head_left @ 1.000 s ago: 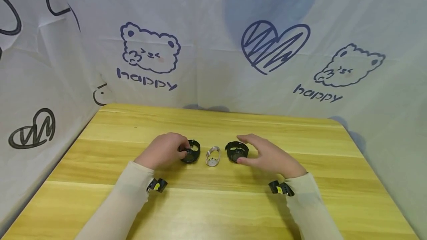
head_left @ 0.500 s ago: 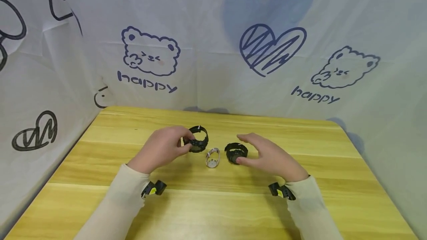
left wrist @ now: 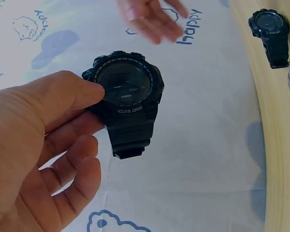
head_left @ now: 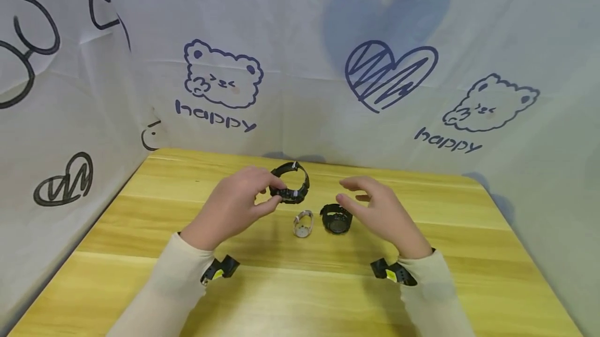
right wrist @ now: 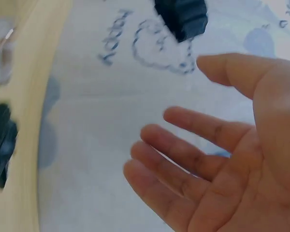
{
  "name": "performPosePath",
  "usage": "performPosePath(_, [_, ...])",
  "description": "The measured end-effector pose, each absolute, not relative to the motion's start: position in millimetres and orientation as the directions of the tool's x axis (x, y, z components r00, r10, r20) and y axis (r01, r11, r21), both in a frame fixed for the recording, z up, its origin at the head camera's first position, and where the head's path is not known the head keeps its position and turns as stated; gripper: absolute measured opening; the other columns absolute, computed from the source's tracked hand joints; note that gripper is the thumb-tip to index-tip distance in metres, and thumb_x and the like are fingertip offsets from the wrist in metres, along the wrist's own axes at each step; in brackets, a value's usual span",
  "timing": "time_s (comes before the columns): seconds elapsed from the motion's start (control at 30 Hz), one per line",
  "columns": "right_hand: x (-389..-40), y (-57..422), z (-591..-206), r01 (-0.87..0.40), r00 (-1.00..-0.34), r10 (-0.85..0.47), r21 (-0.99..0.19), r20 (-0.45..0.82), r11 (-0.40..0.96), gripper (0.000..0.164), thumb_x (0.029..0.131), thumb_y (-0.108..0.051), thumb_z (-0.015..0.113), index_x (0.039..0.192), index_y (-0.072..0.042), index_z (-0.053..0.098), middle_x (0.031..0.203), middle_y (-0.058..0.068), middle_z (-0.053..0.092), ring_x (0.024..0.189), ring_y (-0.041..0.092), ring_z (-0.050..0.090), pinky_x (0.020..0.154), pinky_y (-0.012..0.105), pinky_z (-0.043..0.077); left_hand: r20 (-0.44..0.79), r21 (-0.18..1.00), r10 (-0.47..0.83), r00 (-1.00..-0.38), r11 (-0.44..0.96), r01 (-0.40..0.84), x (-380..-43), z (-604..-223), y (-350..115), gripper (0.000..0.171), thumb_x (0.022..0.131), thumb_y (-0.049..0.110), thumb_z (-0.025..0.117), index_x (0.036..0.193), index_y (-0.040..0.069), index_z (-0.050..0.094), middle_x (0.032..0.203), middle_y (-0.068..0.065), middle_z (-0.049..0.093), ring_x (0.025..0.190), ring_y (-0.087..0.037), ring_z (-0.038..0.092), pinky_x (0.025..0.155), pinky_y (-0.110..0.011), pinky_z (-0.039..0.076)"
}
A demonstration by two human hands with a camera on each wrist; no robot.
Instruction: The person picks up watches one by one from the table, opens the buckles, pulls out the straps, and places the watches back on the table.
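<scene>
Between thumb and fingers, my left hand pinches a black sport watch by the side of its case, lifted off the table. The strap forms a closed loop in the head view, and the dial faces the left wrist camera. My right hand hovers to the right with fingers spread and nothing held, as the right wrist view shows. Just left of and below it, a second black watch rests on the table. Beside that one lies a small watch with a pale strap and a light dial.
The wooden table has a rounded far edge against a white cloth backdrop printed with bears and hearts. More of the cloth hangs along the left side. A black wrist camera sits on the left cuff, another on the right.
My left hand has raised its black watch from the table and carried it up and rightward. My right hand has come off the second black watch, which stays on the table.
</scene>
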State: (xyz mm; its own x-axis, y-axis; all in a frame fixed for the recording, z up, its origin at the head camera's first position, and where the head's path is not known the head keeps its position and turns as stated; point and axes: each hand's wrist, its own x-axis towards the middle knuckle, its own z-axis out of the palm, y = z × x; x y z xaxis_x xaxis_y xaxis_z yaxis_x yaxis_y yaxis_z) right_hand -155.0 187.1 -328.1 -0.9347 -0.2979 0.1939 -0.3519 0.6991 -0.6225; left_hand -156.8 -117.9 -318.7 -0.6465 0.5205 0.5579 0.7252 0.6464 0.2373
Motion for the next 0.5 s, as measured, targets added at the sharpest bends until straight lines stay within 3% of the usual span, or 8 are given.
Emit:
performPosePath(0.17, [-143, 169, -318, -0.376, -0.926, -0.295, -0.668, 0.237, 0.642, 0.041, 0.104, -0.040, 0.062, 0.136, -0.014, 0.065, 0.133, 0.003, 0.066, 0.125, 0.024, 0.061, 0.101, 0.048, 0.053, 0.613, 0.180, 0.570, -0.547, 0.574, 0.799, -152, -319, -112, 0.017, 0.089, 0.012, 0.080, 0.105, 0.014, 0.077, 0.099, 0.004, 0.075, 0.093, -0.016, 0.068, 0.082, -0.033, 0.057])
performPosePath(0.3, [-135, 163, -314, -0.377, -0.924, -0.299, -0.694, 0.237, 0.614, 0.039, 0.109, -0.039, 0.052, 0.137, -0.013, 0.063, 0.128, 0.002, 0.069, 0.119, 0.022, 0.065, 0.095, 0.048, 0.056, 0.625, 0.127, 0.618, -0.477, 0.522, 0.843, -148, -323, -102, 0.016, 0.088, 0.013, 0.081, 0.103, 0.015, 0.077, 0.098, 0.006, 0.075, 0.092, -0.013, 0.068, 0.082, -0.029, 0.057])
performPosePath(0.5, [-129, 161, -314, -0.336, -0.939, -0.279, -0.699, 0.199, 0.631, 0.041, 0.109, -0.042, 0.051, 0.132, -0.013, 0.067, 0.114, 0.001, 0.073, 0.107, 0.018, 0.069, 0.090, 0.045, 0.057, 0.637, 0.103, 0.644, -0.425, 0.475, 0.874, -140, -324, -92, 0.017, 0.087, 0.014, 0.083, 0.102, 0.016, 0.077, 0.097, 0.008, 0.074, 0.087, -0.010, 0.065, 0.074, -0.023, 0.055])
